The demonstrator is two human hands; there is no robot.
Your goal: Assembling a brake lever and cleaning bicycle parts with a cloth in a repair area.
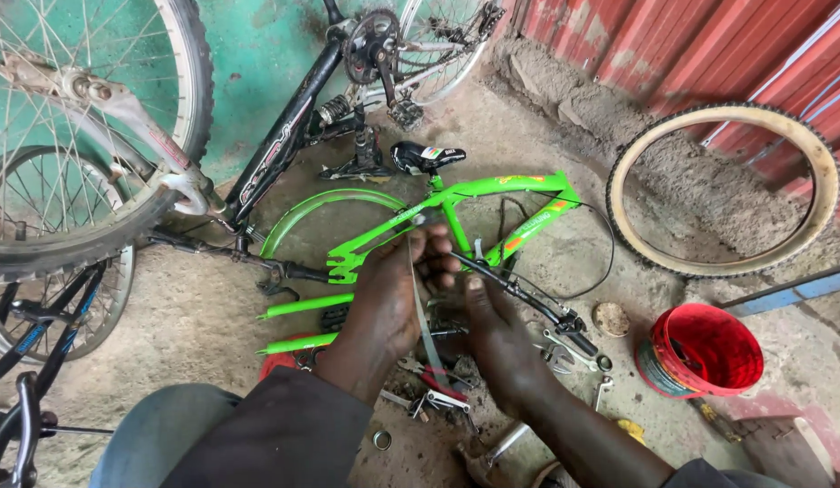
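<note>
Currently both hands, left hand and right hand, pinch a thin metal strip just below the green frame; fitting judged mid-step, next needs steady alignment.

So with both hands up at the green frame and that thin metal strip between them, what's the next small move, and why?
Probably steady the strip's top end against the frame. The left hand pinches the thin metal strip near where it meets the green bike frame, while the right hand sits lower beside it. The strip hangs loose between them, and whether its top end is fixed is hidden by the fingers.
</note>
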